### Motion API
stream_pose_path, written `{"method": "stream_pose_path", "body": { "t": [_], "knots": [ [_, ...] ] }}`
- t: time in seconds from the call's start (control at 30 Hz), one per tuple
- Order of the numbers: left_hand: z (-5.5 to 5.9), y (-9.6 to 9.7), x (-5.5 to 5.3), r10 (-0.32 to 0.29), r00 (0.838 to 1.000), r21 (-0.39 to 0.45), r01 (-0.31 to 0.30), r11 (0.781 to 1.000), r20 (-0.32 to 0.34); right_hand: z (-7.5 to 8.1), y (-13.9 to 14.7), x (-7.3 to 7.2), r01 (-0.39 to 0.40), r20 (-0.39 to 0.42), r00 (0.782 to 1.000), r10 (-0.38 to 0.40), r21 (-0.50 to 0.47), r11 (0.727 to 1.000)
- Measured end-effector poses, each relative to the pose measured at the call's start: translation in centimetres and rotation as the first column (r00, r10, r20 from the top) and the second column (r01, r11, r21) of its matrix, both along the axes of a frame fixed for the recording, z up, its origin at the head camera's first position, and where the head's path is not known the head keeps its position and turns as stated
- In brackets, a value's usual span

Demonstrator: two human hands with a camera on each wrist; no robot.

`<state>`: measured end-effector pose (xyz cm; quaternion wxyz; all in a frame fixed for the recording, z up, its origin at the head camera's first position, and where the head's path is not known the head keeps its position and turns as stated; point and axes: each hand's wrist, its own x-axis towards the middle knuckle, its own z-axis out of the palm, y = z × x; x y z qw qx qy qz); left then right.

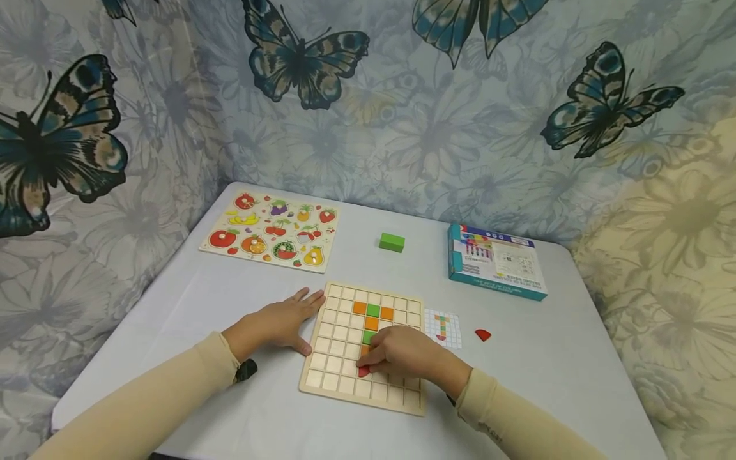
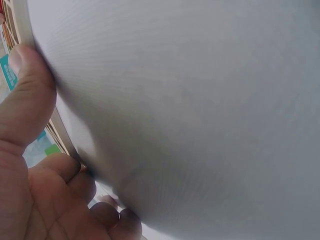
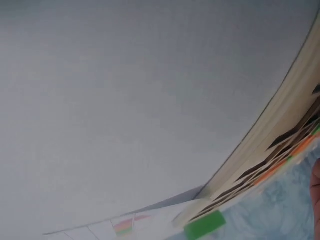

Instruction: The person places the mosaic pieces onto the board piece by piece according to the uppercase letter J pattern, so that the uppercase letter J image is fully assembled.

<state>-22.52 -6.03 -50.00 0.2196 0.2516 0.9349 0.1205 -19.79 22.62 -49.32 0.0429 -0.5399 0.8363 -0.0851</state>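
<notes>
A wooden grid board [image 1: 339, 397] lies at the middle of the table, with orange and green square tiles forming a T; a green tile [image 1: 373, 310] sits in its top bar. My left hand [image 1: 280, 324] rests at the board's left edge, fingers spread, thumb touching the rim. My right hand [image 1: 405, 352] is over the lower part of the board, its thumb and fingertips pinching a red piece [image 1: 364, 371] just below the T's stem. The hand hides some squares. Right of the board lies a pattern card [image 1: 451, 329], and beyond it a red quarter-circle piece [image 1: 483, 335].
A fruit puzzle board [image 1: 267, 233] lies at the back left. Behind the grid board is a green block [image 1: 391, 242]. A teal-edged box [image 1: 497, 262] lies at the back right. Butterfly-patterned cloth [image 1: 368, 147] hangs behind the white table [image 1: 259, 421].
</notes>
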Motion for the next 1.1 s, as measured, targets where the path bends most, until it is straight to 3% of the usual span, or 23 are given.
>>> {"method": "stream_pose_path", "body": {
  "t": [0.4,0.67,1.1],
  "knots": [
    [-0.48,0.00,-0.39,-0.005,1.000,-0.007,0.005,1.000,0.004,-0.17,0.35,-0.12,-0.019,-0.045,0.999,0.019,-0.014,1.000],
    [-0.38,-0.08,-0.34,0.002,1.000,0.009,-0.002,1.000,0.016,0.03,-0.14,0.42,-0.008,-0.090,0.996,0.015,0.071,0.997],
    [-0.32,-0.21,-0.33,0.000,1.000,0.014,0.000,1.000,0.014,0.17,-0.18,-0.11,-0.005,-0.026,1.000,0.005,0.025,1.000]
  ]
}}
